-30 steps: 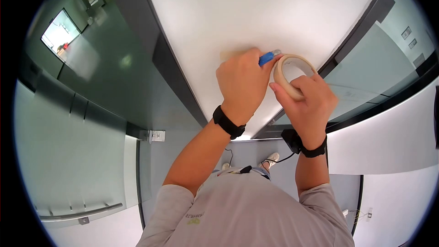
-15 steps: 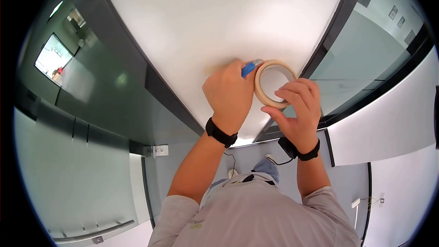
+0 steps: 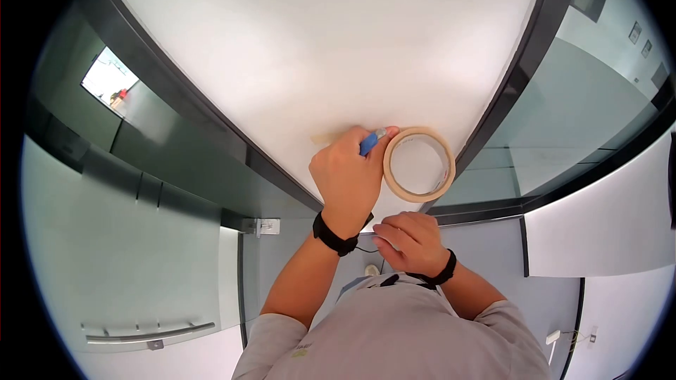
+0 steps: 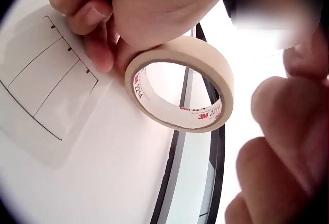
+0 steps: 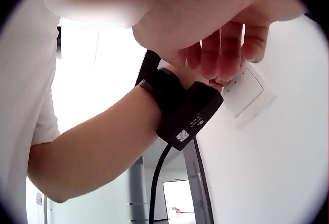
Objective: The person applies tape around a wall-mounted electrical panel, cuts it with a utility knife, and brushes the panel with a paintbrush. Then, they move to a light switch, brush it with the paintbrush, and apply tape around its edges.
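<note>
My left hand (image 3: 346,176) grips a slim blue tool (image 3: 369,143) with a grey tip; its exact kind is unclear. Against the thumb side of this hand hangs a roll of beige masking tape (image 3: 451,162), printed 3M 2214 on its inner core (image 4: 154,98). Behind the left hand a pale tape strip (image 3: 322,138) shows on the white wall. The left fingers (image 4: 92,21) are close to a white switch plate (image 4: 51,75). Below the roll, my right hand (image 3: 414,245) holds nothing, its fingers loosely bent near the left wrist.
The white wall (image 3: 331,42) stands between dark frames (image 3: 190,91), with glass panels (image 3: 563,112) beyond the right one. A black camera box (image 5: 190,116) with a cable is strapped to the left wrist. A metal handle bar (image 3: 151,335) crosses the glass at lower left.
My right hand has let go of the tape roll and drawn down and left toward my body. The roll stays at my left hand, which keeps its grip on the blue tool.
</note>
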### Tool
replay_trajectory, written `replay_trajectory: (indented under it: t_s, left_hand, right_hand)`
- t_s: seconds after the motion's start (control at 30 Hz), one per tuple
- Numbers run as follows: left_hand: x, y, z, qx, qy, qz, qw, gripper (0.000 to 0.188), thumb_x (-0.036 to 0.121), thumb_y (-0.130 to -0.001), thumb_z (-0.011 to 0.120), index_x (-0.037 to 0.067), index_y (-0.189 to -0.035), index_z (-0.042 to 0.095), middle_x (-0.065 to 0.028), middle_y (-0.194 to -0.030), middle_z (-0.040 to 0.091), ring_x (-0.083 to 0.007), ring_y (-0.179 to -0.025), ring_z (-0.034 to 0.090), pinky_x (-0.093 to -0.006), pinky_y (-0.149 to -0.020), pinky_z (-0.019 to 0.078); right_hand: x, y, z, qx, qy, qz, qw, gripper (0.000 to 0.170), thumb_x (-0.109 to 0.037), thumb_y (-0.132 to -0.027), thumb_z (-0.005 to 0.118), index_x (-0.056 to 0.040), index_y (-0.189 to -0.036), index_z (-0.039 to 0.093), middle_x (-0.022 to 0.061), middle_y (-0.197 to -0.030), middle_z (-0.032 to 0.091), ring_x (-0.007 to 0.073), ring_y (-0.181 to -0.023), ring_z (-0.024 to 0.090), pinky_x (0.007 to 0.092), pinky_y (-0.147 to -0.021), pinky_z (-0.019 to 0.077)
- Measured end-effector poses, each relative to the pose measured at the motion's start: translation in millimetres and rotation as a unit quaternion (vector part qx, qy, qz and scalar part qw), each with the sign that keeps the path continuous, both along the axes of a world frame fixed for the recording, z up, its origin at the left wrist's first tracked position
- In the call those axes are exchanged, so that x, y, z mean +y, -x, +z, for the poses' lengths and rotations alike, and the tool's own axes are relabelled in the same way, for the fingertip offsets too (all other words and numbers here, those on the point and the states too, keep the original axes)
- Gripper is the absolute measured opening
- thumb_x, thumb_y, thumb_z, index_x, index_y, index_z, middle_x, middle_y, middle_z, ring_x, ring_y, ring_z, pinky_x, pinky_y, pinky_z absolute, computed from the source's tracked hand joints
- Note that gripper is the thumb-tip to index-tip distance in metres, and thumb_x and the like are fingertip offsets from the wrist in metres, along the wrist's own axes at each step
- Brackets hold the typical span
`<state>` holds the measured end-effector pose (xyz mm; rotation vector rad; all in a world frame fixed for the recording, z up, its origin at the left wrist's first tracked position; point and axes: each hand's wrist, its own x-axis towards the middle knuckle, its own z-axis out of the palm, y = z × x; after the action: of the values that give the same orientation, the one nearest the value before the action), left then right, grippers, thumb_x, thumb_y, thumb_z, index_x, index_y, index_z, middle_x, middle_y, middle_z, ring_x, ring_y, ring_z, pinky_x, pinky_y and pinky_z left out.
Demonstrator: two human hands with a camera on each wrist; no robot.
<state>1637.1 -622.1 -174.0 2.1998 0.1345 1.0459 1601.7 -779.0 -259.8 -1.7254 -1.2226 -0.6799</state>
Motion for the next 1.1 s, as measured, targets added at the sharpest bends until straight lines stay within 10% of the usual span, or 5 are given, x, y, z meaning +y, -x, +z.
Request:
replay_trajectory:
  t_s: [0.47, 0.87, 1.1]
  left_hand:
    - [-1.2, 5.2, -1.1, 0.038, 0.006, 0.034, 0.999, 0.025, 0.016, -0.094, 0.086, -0.002, -0.079, 0.074, -0.0125, -0.066, 0.071, -0.0149, -0.050, 0.049, -0.0305, -0.051, 0.0415]
    - [8.4, -3.1, -14.1, -0.043, -0.049, -0.005, 0.998, 0.012, 0.015, -0.085, 0.083, 0.007, -0.083, 0.073, -0.0137, -0.066, 0.068, -0.0329, -0.058, 0.068, -0.0397, -0.052, 0.0483]
    - [0.2, 1.4, -9.0, -0.093, 0.009, -0.070, 0.993, 0.023, 0.024, -0.089, 0.085, 0.011, -0.078, 0.069, -0.0098, -0.064, 0.068, -0.0310, -0.056, 0.067, -0.0392, -0.050, 0.0471]
  right_hand:
    - [-3.8, -38.7, 113.2, -0.064, -0.002, -0.169, 0.984, 0.033, -0.017, -0.080, 0.090, -0.0072, -0.108, 0.077, 0.0045, -0.094, 0.070, 0.0268, -0.087, 0.065, 0.0369, -0.069, 0.0526]
    - [17.8, -58.0, 149.8, 0.378, 0.056, 0.012, 0.924, 0.022, -0.006, -0.090, 0.081, -0.0030, -0.111, 0.077, 0.0075, -0.084, 0.077, 0.0151, -0.065, 0.067, 0.0286, -0.062, 0.0515]
    - [13.2, -29.8, 147.8, 0.333, -0.044, -0.059, 0.940, 0.015, -0.003, -0.096, 0.079, -0.0022, -0.111, 0.075, 0.0057, -0.099, 0.076, 0.0113, -0.083, 0.067, 0.0270, -0.069, 0.0526]
